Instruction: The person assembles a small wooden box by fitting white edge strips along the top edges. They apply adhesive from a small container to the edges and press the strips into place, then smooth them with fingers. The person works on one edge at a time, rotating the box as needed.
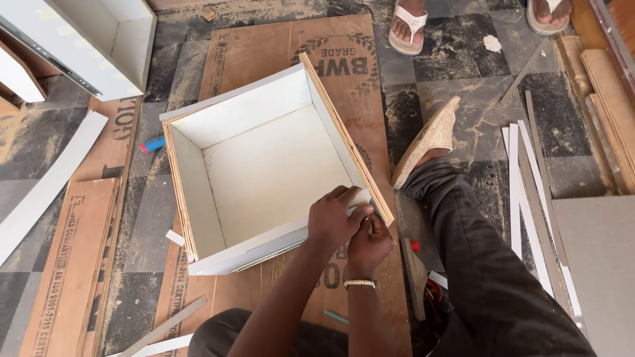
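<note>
The left hand (334, 218) is curled over the near corner of the open white box (264, 165), fingers pinching its pale edge strip (360, 198). The right hand (369, 244) (beaded bracelet at the wrist) is pressed just below, gripping the same corner. Brown plywood (251, 53) is seen beneath, beyond both hands.

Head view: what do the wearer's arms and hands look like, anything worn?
Both forearms are bare, with no sleeves or gloves in view. The left hand wears nothing. The right hand has a thin beaded bracelet, pale with gold tones, at the wrist. No rings or watch can be made out.
</note>
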